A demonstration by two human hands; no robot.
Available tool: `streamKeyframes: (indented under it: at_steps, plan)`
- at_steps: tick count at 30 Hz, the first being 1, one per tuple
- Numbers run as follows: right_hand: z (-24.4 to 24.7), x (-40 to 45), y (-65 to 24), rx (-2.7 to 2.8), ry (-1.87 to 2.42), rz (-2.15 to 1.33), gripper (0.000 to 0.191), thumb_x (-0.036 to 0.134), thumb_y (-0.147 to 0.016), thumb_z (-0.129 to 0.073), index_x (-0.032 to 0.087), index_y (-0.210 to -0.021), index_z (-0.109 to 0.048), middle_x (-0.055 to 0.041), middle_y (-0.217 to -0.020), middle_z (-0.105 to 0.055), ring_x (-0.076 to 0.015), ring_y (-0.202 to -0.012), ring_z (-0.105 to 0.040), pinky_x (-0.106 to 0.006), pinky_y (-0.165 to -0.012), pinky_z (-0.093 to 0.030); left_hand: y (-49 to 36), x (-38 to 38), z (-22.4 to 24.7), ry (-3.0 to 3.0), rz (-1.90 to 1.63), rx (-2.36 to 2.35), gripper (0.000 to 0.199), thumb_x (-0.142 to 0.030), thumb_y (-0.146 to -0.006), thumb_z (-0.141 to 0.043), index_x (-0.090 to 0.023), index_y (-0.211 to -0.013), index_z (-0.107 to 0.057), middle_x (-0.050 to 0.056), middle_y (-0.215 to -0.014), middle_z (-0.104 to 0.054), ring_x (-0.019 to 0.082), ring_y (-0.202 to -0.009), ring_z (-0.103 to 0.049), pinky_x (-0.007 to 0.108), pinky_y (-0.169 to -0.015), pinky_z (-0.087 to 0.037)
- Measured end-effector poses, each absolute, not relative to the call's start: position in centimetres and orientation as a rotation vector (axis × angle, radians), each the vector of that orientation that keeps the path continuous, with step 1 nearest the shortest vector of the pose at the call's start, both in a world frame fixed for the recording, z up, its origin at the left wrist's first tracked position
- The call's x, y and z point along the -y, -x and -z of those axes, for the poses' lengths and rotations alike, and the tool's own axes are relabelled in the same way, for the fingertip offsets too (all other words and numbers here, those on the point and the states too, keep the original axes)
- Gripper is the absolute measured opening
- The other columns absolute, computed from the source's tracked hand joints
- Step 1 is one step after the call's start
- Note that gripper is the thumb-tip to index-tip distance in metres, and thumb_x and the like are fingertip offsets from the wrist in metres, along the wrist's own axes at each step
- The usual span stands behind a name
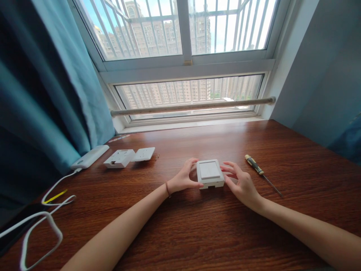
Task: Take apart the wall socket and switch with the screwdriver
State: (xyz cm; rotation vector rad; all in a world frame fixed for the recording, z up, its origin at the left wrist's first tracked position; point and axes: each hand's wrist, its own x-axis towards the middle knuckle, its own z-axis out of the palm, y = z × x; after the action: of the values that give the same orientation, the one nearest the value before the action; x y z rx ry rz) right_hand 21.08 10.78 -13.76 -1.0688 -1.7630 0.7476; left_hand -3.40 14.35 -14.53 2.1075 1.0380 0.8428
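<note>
A white wall switch [210,170] on a white box lies flat on the brown wooden table [180,233], its notched side facing me. My left hand [184,177] is at its left side, with the thumb at the near left corner and the fingers round the far left corner. On the right side, my right hand [241,184] has its fingers spread, the fingertips at or very close to the box edge. Neither hand covers the switch's square rocker.
A screwdriver [258,167] lies on the right. Back left are a white box [119,158], a socket plate [143,154], small screws [157,157] and a white device [90,157] with a looping cable [53,214]. A yellow strip [56,196] lies near the cable.
</note>
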Motion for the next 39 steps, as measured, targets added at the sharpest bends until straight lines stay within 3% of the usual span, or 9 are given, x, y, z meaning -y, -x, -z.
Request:
streamKeyframes:
  at_steps: [9, 20, 28, 34, 39]
  plan:
    - [13.8, -10.7, -21.0, 1.801, 1.060, -0.706, 0.036, 0.021, -0.080, -0.051, 0.020, -0.115, -0.044, -0.0108, -0.113, -0.064, -0.0217, -0.092, -0.066, -0.041, -0.083, -0.054, 3.3, -14.2, 14.5, -2.139, -0.845, -1.044, 0.081, -0.035, -0.059, -0.076, -0.019, -0.127, -0.035, 0.013, -0.130, -0.039, 0.028, -0.125, -0.037, 0.044, -0.108, -0.027]
    - [14.1, -10.8, -21.1, 1.848, 0.991, -0.575, 0.036, 0.017, -0.080, -0.051, 0.021, -0.115, -0.046, -0.0087, -0.114, -0.061, -0.0215, -0.104, -0.059, -0.037, -0.085, -0.052, 3.3, -13.9, 14.3, -2.104, -0.928, -1.016, 0.083, -0.036, -0.060, -0.076, -0.020, -0.128, -0.032, 0.012, -0.130, -0.039, 0.027, -0.125, -0.037, 0.043, -0.108, -0.027]
    - [13.2, -10.5, -21.4, 2.055, 0.854, 0.002, 0.033, 0.021, -0.081, -0.056, 0.025, -0.113, -0.056, -0.0090, -0.128, -0.051, -0.0278, -0.116, -0.044, -0.049, -0.095, -0.041, 1.9, -12.4, 13.2, -2.324, -1.236, -1.064, 0.086, -0.048, -0.056, -0.076, -0.019, -0.126, -0.035, 0.014, -0.130, -0.039, 0.032, -0.128, -0.030, 0.050, -0.108, -0.023]
    - [12.9, -10.2, -21.6, 2.182, 0.709, 0.220, 0.029, 0.017, -0.080, -0.059, 0.029, -0.106, -0.064, -0.0043, -0.096, -0.067, -0.0220, -0.091, -0.051, -0.037, -0.081, -0.048, 1.1, -11.3, 13.3, -2.405, -1.312, -1.097, 0.095, -0.051, -0.055, -0.076, -0.021, -0.131, -0.028, 0.014, -0.134, -0.035, 0.033, -0.130, -0.025, 0.052, -0.108, -0.022]
    - [12.1, -13.1, -23.4, 2.216, 0.722, 0.220, 0.022, 0.017, -0.083, -0.055, 0.025, -0.100, -0.067, -0.0052, -0.088, -0.065, -0.0166, -0.076, -0.053, -0.029, -0.070, -0.047, 0.9, -11.8, 14.5, -2.315, -1.360, -1.178, 0.114, -0.052, -0.054, -0.076, -0.023, -0.139, -0.005, 0.017, -0.143, -0.015, 0.035, -0.133, -0.018, 0.054, -0.108, -0.019]
